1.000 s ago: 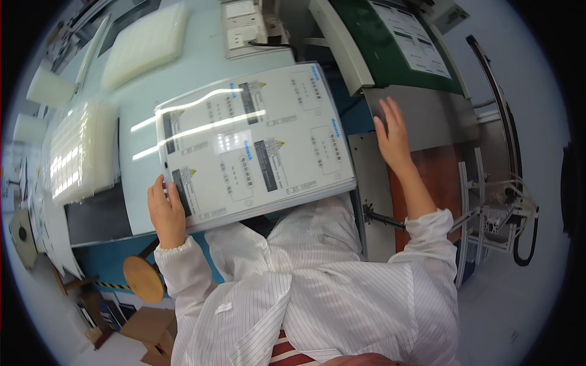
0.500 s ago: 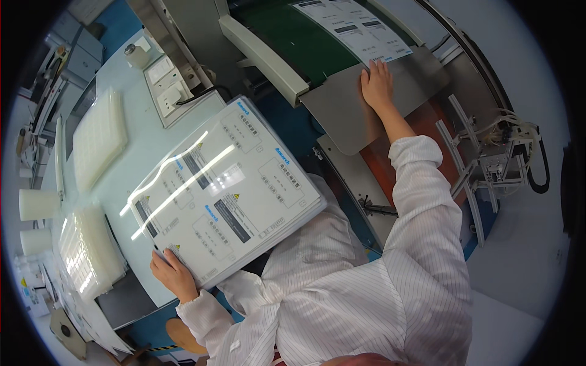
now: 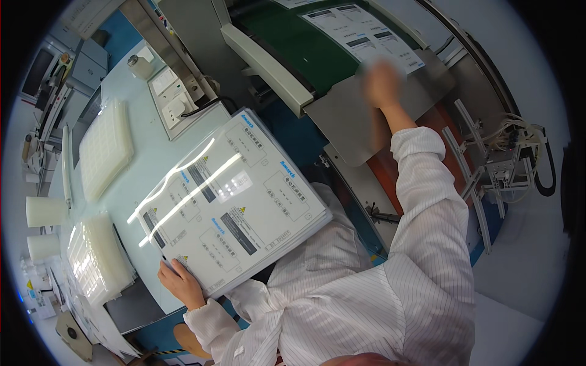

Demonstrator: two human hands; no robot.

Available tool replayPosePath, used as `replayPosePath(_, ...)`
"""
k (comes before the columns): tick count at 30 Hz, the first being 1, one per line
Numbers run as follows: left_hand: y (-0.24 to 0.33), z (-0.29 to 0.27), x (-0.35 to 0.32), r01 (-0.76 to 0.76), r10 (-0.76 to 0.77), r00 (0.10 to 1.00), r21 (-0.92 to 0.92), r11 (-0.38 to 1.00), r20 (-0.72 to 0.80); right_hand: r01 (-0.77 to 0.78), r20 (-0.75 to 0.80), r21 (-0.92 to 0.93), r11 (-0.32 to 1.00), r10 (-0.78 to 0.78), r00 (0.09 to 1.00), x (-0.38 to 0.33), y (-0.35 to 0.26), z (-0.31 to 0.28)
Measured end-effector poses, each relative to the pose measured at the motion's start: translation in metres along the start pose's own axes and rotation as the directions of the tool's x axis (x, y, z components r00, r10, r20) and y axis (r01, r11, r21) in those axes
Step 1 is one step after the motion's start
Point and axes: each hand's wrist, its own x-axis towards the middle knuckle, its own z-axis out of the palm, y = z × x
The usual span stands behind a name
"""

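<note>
A thick stack of printed sheets point(image 3: 244, 213) with a glossy top lies tilted across the table's edge and my lap. My left hand point(image 3: 182, 283) grips its near left corner, the thumb on top. At upper right, a printed sheet point(image 3: 366, 36) rests on a green conveyor belt point(image 3: 287, 49), its near end by a grey metal plate point(image 3: 342, 116). Over that plate, close to the sheet's near end, is my right hand point(image 3: 383, 85). Motion smears its fingers, so I cannot make out whether it holds anything.
The pale table point(image 3: 146, 177) carries two stacks of translucent sheets point(image 3: 107, 149), a small jar point(image 3: 140, 66) and a socket panel point(image 3: 177, 104). White rolls point(image 3: 46, 211) stand at the far left. A metal frame with tubing point(image 3: 500, 161) juts out at right. Part of another printed sheet point(image 3: 296, 2) shows farther up the belt.
My right hand, earlier sharp with fingers extended at the sheet's near edge, is now blurred and slightly farther forward. The whole view has shifted a little. My left hand keeps its place on the stack.
</note>
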Motion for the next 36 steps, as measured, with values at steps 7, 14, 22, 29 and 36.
replayPosePath(7, 0.001, 0.0, 0.0, 0.006, -0.007, 1.0, -0.032, 0.999, -0.029, -0.092, 0.114, -0.016, 0.996, 0.094, 0.989, 0.0, -0.003, -0.003)
replayPosePath(14, 0.001, 0.0, 0.0, 0.017, -0.018, 0.999, -0.046, 0.999, -0.028, -0.108, 0.246, 0.028, 0.994, 0.097, 0.964, -0.037, 0.003, -0.018)
replayPosePath(22, 0.001, -0.001, -0.002, 0.006, -0.008, 0.999, -0.046, 0.999, -0.052, 0.158, 0.326, 0.239, 0.958, -0.233, 0.916, -0.147, -0.011, -0.107)
replayPosePath(29, -0.003, -0.003, -0.002, -0.037, 0.03, 0.997, -0.101, 0.994, -0.065, 0.376, 0.514, 0.154, 0.914, -0.399, 0.759, -0.18, -0.02, -0.167)
replayPosePath(36, 0.001, -0.004, -0.005, -0.07, 0.059, 0.988, -0.077, 0.995, -0.139, 0.419, 0.283, 0.292, 0.86, -0.496, 0.821, -0.165, -0.049, -0.193)
